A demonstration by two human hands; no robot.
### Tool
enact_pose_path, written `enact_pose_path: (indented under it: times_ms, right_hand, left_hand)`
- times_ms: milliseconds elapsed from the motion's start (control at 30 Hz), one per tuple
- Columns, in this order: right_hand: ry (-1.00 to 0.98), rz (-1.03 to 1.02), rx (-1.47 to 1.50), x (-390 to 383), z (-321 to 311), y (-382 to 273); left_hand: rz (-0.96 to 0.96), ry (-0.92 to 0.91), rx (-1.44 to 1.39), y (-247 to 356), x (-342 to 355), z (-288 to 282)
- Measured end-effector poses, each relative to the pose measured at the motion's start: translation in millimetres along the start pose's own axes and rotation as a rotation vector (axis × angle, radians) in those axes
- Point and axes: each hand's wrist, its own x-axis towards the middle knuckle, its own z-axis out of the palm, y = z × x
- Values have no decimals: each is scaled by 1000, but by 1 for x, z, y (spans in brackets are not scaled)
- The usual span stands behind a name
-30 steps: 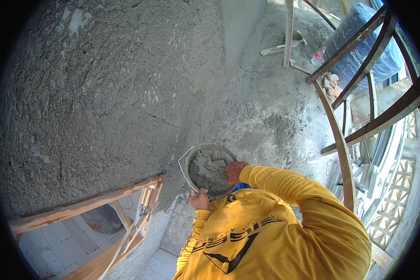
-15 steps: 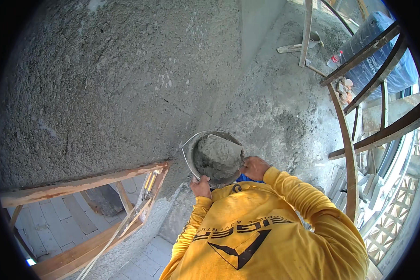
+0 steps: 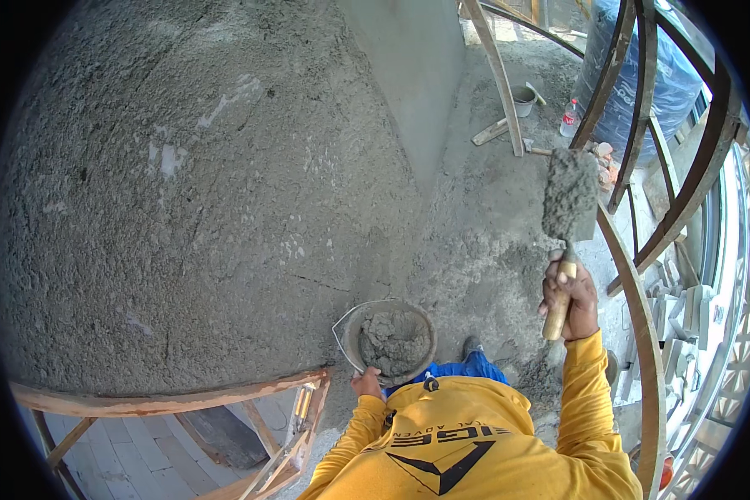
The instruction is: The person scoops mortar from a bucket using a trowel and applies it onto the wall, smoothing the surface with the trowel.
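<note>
A bucket (image 3: pixel 431 323) with a wire handle stands close in front of me, partly filled with wet grey mortar (image 3: pixel 391 340). My left hand (image 3: pixel 368 383) grips its near left rim. Out to the right, my right hand (image 3: pixel 571 293) is closed round the wooden handle of a trowel (image 3: pixel 561 310). A thick load of mortar (image 3: pixel 570 193) covers the trowel's blade, which points away from me. The rough grey plastered wall (image 3: pixel 208 200) fills the left side, with a smoother pale strip farther off.
A wooden frame (image 3: pixel 166 405) edges an opening at lower left. Curved wooden ribs (image 3: pixel 629 333) rise on the right, near the trowel. Farther back are a small bucket (image 3: pixel 523 100), a plastic bottle (image 3: pixel 569 118) and a large blue wrapped cylinder (image 3: pixel 642 83). Broken blocks (image 3: pixel 683 333) lie at right.
My right hand has left the bucket and swung out to the right, raising the trowel with mortar on it. My left hand stays on the bucket's rim. The view has shifted.
</note>
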Motion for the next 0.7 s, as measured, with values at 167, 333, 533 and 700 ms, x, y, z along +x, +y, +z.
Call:
enact_pose_path:
  times_ms: [167,333,533,700]
  right_hand:
    - [569,-716,-539,67,35,-25]
    - [926,-735,-1009,179,97,171]
    - [-867,-248,-1069,-8,158,252]
    - [-945,-362,-1418,11,71,209]
  left_hand:
    - [21,23,6,-2,-5,-10]
    - [79,7,43,-10,-16,-10]
    - [132,66,48,-32,-28,-44]
    - [149,157,93,-22,-32,-26]
